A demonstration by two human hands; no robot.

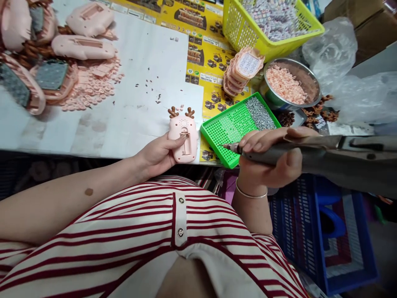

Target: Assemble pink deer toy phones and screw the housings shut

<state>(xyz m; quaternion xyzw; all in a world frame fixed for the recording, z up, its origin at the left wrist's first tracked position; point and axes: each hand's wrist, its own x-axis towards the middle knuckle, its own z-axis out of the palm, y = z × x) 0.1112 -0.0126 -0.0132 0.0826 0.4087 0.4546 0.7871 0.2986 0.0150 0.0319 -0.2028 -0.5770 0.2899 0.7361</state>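
Note:
My left hand (163, 154) grips a pink plastic toy casing (192, 142) with brown antlers, back side up, at the table's front edge. The thumb rests over its open battery compartment. My right hand (263, 159) is wrapped round a dark electric screwdriver (322, 159), its tip pointing left over the near part of a green perforated tray (217, 120). Small silver screws (260, 111) are heaped in the tray's far right end, and the screwdriver's tip is apart from them. Whether a screw sits on the tip is too small to tell.
Pink casings (89, 18) and small pink parts (89, 89) lie at left. Stacked pink pieces (240, 70), a metal bowl (314, 78) of peach parts and a yellow basket (242, 37) stand at back right. Blue crates (322, 248) are below right.

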